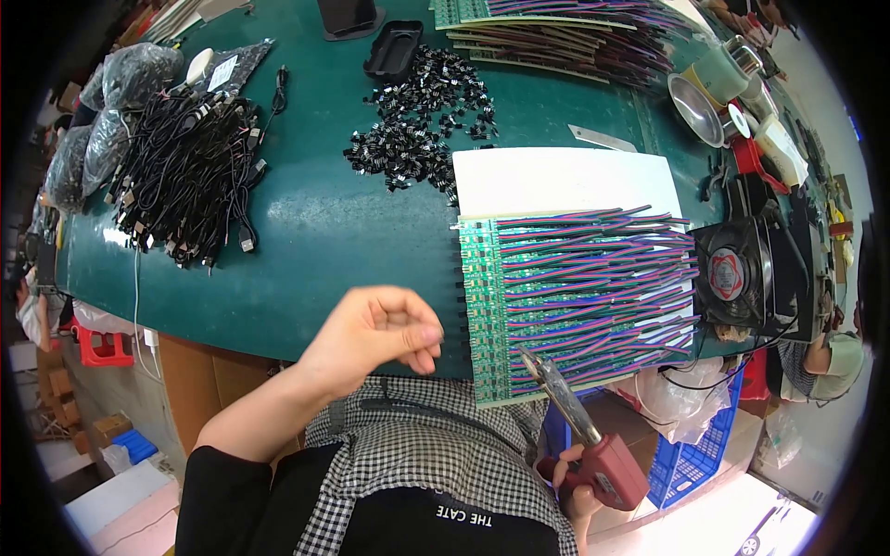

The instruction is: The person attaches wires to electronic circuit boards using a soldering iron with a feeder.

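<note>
My right hand (578, 482) grips a red soldering gun (619, 471), its metal barrel and tip slanting up over the near edge of a green circuit board panel (482, 320). Rows of black, blue and red wires (593, 278) run rightward from the panel across a white sheet (565, 176). Small black connectors line the panel's left edge. Left of the panel, my left hand (385, 329) is held with curled fingers and thumb pressed together; whatever they pinch, if anything, cannot be made out.
Small black connectors (408, 153) lie heaped beside a black tray (393, 51). Black USB cables (185, 176) and plastic bags (139, 79) cover the left. More wired boards (556, 46) are stacked behind. A fan (732, 269), a solder spool (734, 121) and a steel blade (601, 139) are rightward.
</note>
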Tool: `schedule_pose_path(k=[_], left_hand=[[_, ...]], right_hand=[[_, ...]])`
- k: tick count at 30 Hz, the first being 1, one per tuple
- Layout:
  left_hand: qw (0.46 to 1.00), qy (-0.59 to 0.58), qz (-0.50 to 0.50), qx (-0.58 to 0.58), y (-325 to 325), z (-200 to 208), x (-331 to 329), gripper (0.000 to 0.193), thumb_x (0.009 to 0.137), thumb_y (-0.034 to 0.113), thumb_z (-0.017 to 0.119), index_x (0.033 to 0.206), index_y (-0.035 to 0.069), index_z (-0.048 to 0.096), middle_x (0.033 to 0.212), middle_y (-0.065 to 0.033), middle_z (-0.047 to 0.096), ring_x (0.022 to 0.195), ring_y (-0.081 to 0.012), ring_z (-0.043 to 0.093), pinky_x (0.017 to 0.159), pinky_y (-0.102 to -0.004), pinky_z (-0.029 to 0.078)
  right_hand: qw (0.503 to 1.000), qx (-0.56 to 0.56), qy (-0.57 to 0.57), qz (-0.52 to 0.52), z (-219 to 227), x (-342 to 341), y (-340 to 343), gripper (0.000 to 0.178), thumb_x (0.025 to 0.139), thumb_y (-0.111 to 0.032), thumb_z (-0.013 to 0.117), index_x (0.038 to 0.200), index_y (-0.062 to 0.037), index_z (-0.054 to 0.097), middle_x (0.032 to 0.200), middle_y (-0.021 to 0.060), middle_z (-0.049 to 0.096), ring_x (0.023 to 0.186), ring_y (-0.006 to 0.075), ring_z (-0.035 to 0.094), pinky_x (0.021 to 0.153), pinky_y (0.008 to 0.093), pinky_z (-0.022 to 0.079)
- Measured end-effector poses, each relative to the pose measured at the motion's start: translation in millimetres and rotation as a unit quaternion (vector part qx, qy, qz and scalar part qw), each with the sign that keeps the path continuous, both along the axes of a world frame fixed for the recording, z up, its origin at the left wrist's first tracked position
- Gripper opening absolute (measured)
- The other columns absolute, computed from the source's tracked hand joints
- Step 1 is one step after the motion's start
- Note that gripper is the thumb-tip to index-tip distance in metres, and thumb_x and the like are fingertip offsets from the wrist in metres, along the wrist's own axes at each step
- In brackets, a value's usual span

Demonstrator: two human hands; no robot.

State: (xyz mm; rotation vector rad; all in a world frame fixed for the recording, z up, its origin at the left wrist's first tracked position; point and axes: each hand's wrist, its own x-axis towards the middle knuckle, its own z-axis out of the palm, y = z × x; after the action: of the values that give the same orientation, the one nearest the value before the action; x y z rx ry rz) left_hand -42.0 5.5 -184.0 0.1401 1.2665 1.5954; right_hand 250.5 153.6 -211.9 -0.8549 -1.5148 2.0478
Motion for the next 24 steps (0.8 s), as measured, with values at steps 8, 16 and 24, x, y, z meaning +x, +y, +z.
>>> schedule_pose_path(k=[8, 16, 24], left_hand=[[0.997, -0.056, 0.013, -0.051, -3.9, -11.3, 13.6, 0.022, 0.089, 0.017, 0.059, 0.092, -0.005, 0.061, 0.085, -0.0108, 0.064, 0.075, -0.0168, 0.065, 0.070, -0.0267, 0.055], [0.998, 0.009, 0.032, -0.060, -1.4, -7.6, 13.2, 0.013, 0.085, 0.004, 0.060, 0.093, -0.006, 0.062, 0.087, -0.0134, 0.065, 0.079, -0.0181, 0.066, 0.073, -0.0254, 0.053], [0.888, 0.422, -0.039, -0.181, 2.1, 1.8, 15.2, 0.020, 0.074, 0.004, 0.068, 0.092, 0.000, 0.060, 0.088, -0.0068, 0.059, 0.070, -0.0137, 0.059, 0.059, -0.0268, 0.047]], right_hand=[[1.000, 0.006, 0.001, -0.004, 0.2, 0.8, -0.6, 0.075, 0.070, -0.050, 0.073, 0.110, 0.0065, 0.044, 0.091, 0.0175, 0.055, 0.048, 0.0178, 0.049, 0.042, 0.0261, 0.038], [0.999, -0.034, 0.030, 0.019, -2.5, 6.8, 0.6, 0.073, 0.067, -0.046, 0.077, 0.113, 0.0034, 0.048, 0.101, 0.0180, 0.059, 0.062, 0.0184, 0.054, 0.055, 0.0274, 0.043], [0.999, -0.019, 0.030, 0.030, -4.7, 8.2, 0.1, 0.071, 0.069, -0.047, 0.075, 0.111, 0.0045, 0.050, 0.101, 0.0178, 0.059, 0.060, 0.0187, 0.054, 0.053, 0.0277, 0.043]])
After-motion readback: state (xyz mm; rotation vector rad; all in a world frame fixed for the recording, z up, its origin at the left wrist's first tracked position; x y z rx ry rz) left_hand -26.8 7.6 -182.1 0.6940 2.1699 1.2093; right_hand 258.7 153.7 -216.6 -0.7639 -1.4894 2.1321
